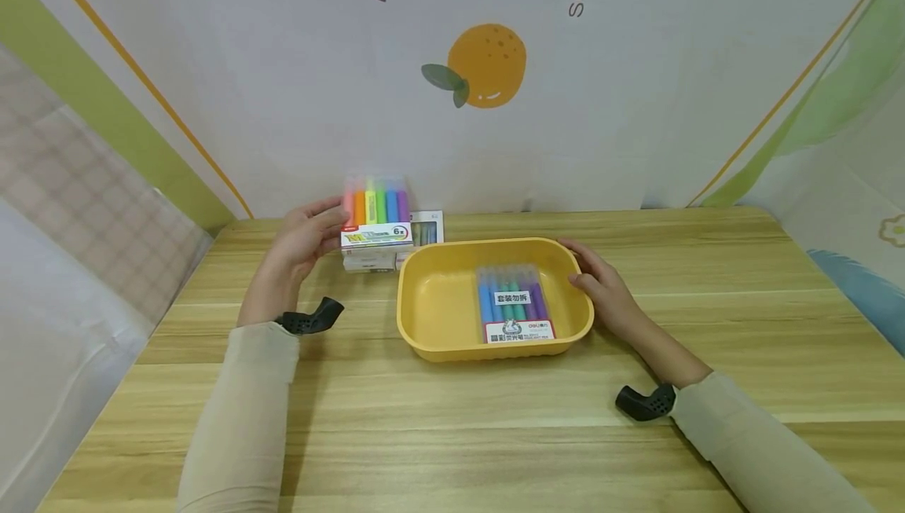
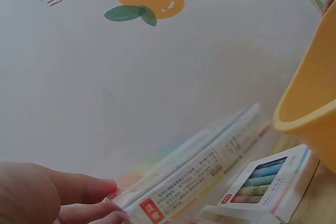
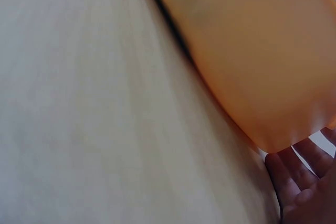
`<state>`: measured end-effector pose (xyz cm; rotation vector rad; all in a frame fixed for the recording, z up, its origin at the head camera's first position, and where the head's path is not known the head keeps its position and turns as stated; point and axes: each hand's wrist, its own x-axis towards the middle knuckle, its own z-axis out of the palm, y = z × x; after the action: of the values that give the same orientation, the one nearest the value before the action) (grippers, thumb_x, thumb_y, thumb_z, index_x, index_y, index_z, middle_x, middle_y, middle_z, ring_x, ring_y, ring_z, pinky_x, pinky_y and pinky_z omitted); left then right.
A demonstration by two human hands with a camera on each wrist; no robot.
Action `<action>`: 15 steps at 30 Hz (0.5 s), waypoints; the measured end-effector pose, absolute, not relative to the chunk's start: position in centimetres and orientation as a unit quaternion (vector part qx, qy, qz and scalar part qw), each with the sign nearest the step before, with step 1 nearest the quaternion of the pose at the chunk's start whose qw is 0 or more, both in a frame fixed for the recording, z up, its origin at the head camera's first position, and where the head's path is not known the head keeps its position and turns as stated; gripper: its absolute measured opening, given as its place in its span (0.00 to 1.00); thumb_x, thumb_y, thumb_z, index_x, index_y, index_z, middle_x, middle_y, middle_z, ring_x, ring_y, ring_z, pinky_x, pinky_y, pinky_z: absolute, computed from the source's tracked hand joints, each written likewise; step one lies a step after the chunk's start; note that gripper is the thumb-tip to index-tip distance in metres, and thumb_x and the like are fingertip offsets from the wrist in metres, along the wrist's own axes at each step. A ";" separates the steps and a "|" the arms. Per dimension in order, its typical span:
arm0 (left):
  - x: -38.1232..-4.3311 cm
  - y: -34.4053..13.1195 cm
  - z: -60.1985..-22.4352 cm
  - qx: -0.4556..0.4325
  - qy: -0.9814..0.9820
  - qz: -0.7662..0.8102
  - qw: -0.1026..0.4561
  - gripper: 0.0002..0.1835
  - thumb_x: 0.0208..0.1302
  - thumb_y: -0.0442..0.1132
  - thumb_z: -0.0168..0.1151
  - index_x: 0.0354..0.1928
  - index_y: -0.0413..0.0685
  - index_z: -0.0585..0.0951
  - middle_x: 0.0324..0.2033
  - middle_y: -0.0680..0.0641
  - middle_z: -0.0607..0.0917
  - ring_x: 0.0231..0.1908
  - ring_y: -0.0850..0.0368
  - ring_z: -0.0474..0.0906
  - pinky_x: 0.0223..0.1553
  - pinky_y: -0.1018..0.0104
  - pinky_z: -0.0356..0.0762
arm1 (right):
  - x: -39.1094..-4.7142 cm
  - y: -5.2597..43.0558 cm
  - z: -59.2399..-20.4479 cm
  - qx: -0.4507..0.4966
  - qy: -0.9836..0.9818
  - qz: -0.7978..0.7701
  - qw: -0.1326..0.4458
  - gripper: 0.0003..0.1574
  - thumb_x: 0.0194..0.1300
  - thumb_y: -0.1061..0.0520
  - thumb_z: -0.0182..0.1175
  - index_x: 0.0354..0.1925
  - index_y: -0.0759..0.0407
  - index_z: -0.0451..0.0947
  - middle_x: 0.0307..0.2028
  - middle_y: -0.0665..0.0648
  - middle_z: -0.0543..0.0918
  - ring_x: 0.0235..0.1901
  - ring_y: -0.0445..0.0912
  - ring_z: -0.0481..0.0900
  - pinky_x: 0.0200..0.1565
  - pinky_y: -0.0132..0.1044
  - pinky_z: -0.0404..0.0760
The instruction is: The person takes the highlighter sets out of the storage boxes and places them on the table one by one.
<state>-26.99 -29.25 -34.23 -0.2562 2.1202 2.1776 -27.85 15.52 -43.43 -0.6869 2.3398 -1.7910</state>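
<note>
At the back left, my left hand (image 1: 300, 238) pinches the left edge of a clear pack of highlighters (image 1: 376, 210) in rainbow colours with a white label. In the left wrist view the thumb and fingers sit at the corner of that pack (image 2: 178, 182), which is tilted. My right hand (image 1: 604, 289) grips the right rim of a yellow plastic basket (image 1: 438, 348); the right wrist view has its fingers (image 3: 302, 166) against the basket's outer wall (image 3: 262, 51). Inside the basket lies another highlighter pack (image 1: 514, 305), in blue, green and purple.
Behind and below the held pack are white boxes, one with a window (image 2: 262, 182) showing coloured sticks. They lie close to the basket's left end. A wood-grain table (image 1: 424, 434) meets a white printed cloth (image 1: 297, 65) at the back.
</note>
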 end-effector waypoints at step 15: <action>-26.2 -31.8 -33.3 -0.093 0.657 0.747 0.044 0.36 0.76 0.34 0.53 0.80 0.43 0.51 0.31 0.58 0.88 0.31 0.68 0.86 0.33 0.76 0.84 | -28.0 15.6 -43.7 -0.234 0.765 -0.597 0.057 0.35 0.74 0.64 0.44 0.76 0.63 0.57 0.69 0.74 0.68 0.52 0.32 0.78 0.48 0.26 0.83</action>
<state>-26.23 -31.80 -33.27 -0.2845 2.0083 2.2820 -27.98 15.58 -43.66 -0.7094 2.3202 -1.8113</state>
